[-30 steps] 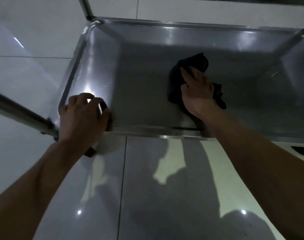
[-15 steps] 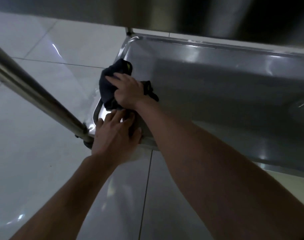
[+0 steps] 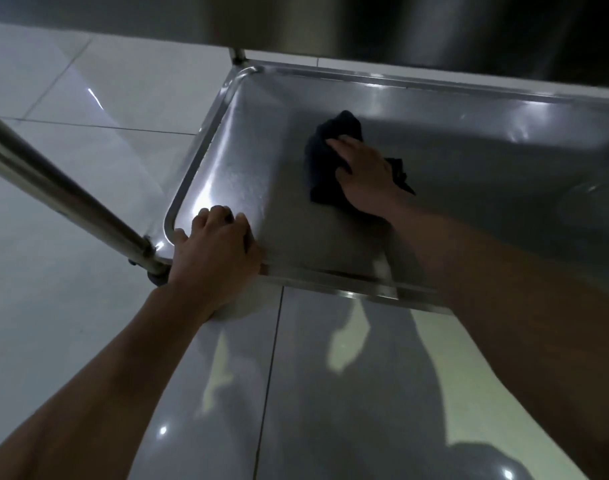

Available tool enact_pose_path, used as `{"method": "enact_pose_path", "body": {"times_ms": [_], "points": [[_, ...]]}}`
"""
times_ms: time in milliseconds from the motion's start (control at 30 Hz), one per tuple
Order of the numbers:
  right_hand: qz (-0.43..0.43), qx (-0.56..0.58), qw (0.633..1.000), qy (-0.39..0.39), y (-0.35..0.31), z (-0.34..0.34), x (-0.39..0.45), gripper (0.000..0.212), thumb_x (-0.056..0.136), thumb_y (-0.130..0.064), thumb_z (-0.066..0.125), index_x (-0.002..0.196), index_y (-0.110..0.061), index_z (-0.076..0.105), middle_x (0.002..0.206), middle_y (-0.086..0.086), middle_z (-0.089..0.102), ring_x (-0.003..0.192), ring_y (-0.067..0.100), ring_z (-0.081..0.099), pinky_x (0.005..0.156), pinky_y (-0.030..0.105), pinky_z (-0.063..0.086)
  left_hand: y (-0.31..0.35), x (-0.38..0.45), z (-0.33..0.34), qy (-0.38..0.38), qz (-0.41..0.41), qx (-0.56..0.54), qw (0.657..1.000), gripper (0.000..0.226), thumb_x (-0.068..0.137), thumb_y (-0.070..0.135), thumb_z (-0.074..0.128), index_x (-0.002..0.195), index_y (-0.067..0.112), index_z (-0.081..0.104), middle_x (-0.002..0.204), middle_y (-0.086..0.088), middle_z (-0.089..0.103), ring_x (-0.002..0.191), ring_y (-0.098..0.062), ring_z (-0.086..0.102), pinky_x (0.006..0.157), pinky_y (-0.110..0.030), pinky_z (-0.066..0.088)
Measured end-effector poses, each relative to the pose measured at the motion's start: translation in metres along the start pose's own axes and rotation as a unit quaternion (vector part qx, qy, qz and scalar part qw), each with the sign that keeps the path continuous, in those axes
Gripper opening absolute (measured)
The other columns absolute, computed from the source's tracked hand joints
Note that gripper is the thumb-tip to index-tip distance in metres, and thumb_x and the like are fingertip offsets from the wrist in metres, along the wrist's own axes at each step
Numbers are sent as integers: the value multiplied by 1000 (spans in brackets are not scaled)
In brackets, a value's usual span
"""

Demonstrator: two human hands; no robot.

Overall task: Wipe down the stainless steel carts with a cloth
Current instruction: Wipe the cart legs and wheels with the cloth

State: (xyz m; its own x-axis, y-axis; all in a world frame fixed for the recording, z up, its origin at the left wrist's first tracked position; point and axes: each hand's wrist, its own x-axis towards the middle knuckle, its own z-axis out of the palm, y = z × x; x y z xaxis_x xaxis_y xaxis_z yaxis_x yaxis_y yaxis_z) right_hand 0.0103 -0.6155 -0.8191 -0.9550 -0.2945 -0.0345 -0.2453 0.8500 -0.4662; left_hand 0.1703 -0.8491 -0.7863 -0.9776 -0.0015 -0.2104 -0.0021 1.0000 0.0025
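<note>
Head view: right hand (image 3: 365, 178) presses cloth (image 3: 325, 168) flat on cart shelf (image 3: 469, 188), now mid-shelf, 3 o'clock of the corner it wiped 0.5 s ago. Left hand (image 3: 214, 251) grip wraps near rim at 8 o'clock. Corner likely done.

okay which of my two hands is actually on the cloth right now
Your right hand: it presses the dark cloth flat on the cart's lower shelf. Your left hand holds no cloth; it grips the shelf's near rim at the corner.

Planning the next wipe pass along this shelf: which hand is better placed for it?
Right. The right hand already presses the dark cloth on the cart shelf; the left hand grips the near rim, steadying it.
</note>
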Motion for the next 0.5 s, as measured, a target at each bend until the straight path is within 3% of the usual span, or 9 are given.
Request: {"method": "enact_pose_path", "body": {"times_ms": [100, 200, 300, 500], "points": [[37, -13, 999, 14, 43, -21, -29, 57, 99, -25, 40, 154, -34, 28, 164, -5, 20, 149, 26, 20, 121, 47, 19, 34, -2, -8, 27, -5, -68, 997, 30, 96, 35, 46, 120, 21, 59, 140, -8, 48, 137, -30, 35, 105, -60, 37], [71, -11, 997, 33, 75, -38, -61, 56, 100, -27, 38, 154, -35, 27, 164, -6, 19, 149, 26, 19, 120, 48, 18, 85, -14, -12, 92, 108, -123, 982, 33, 91, 49, 50, 113, 27, 63, 129, -1, 57, 124, -27, 49, 97, -49, 45], [89, -13, 995, 43, 94, -51, -93, 53, 103, -30, 37, 155, -35, 26, 164, -6, 19, 149, 26, 19, 120, 47, 18, 127, -29, -5, 77, 216, -88, 969, 51, 81, 64, 56, 118, 29, 65, 123, 3, 59, 118, -26, 52, 93, -43, 46], [78, -5, 996, 43, 98, -57, -165, 53, 101, -31, 48, 153, -34, 34, 162, -6, 27, 145, 27, 29, 118, 42, 24, 144, -37, 11, 91, 231, -57, 967, 49, 73, 56, 75, 112, 27, 70, 120, 0, 59, 112, -31, 54, 87, -45, 46]]}}
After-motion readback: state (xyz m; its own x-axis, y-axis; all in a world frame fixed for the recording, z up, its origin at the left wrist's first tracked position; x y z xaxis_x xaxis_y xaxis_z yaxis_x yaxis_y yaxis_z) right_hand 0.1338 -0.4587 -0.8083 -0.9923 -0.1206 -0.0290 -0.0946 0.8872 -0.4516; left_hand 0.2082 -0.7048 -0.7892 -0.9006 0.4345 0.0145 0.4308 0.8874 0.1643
